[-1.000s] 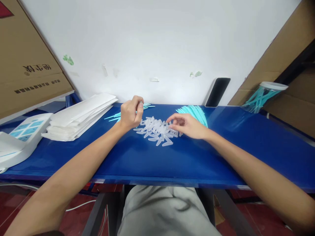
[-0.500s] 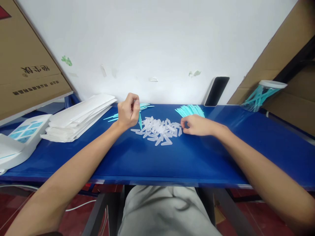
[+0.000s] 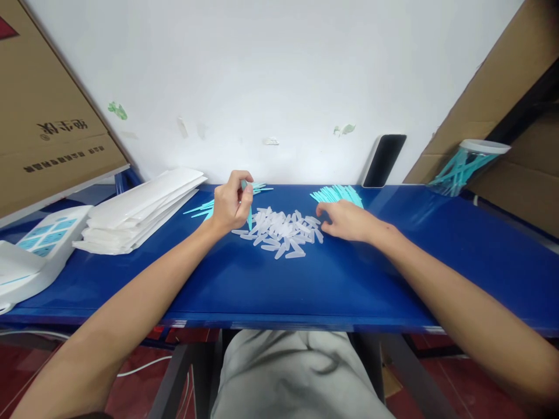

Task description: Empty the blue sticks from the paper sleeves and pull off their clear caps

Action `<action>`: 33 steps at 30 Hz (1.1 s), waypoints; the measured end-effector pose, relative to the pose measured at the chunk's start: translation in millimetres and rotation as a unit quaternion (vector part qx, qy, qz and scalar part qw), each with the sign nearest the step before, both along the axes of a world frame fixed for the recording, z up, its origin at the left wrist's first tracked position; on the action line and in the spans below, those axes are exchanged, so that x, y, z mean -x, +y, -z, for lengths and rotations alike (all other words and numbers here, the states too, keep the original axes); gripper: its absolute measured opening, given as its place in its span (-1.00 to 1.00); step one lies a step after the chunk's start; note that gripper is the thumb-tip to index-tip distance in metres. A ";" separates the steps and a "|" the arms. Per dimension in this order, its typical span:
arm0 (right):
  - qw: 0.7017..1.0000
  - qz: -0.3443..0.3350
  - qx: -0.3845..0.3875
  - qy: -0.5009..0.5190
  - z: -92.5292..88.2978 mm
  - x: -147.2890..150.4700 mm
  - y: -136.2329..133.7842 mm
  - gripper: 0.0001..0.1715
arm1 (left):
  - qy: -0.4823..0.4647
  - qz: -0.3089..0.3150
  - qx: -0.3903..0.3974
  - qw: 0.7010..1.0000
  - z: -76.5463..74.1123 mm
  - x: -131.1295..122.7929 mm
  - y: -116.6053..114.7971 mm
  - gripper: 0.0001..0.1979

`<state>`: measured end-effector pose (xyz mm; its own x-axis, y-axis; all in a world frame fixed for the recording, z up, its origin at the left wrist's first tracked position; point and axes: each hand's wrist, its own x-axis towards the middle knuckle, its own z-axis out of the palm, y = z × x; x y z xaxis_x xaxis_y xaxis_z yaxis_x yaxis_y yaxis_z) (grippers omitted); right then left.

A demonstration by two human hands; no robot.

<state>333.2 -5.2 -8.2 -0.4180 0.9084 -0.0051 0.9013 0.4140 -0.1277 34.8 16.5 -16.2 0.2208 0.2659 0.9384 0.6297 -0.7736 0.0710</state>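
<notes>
My left hand (image 3: 232,201) is closed around a slim turquoise pointed stick (image 3: 250,220), whose tip points down beside the heap. In the middle of the table lies a loose heap of small translucent white sleeves (image 3: 283,230). My right hand (image 3: 345,220) is at the heap's right edge, thumb and forefinger apart, with nothing visible between them. Behind the left hand, and partly hidden by it, more turquoise sticks (image 3: 198,209) lie scattered. A neater bunch of turquoise sticks (image 3: 336,195) rests just beyond the right hand.
A stack of white paper-like packets (image 3: 140,209) and a white device with blue panels (image 3: 48,233) occupy the left side of the blue table (image 3: 279,291). A phone (image 3: 384,161) leans on the wall. At right stands a clear jar (image 3: 467,169) holding turquoise sticks.
My right thumb and forefinger have spread apart at the heap's edge. My left hand has shifted slightly right and down, its fingers turned a little, still with the turquoise stick.
</notes>
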 end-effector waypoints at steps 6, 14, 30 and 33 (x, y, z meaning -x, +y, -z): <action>1.000 0.003 -0.010 0.000 12.9 13.6 -2.4 -0.80 | -0.012 -0.015 -0.009 1.000 1.1 -0.1 1.8 -0.81; 0.990 -0.002 -0.105 0.095 13.5 24.6 -12.0 -0.61 | -0.097 -0.010 0.017 0.995 2.5 -1.8 9.0 -0.82; 0.951 -0.146 -0.205 0.180 13.0 33.3 -20.3 -0.57 | 0.168 0.068 0.022 0.983 12.4 -22.6 -7.9 -0.75; 0.954 -0.148 -0.187 0.180 11.2 32.5 -22.2 -0.58 | 0.197 0.041 0.027 0.979 11.9 -13.1 0.3 -0.71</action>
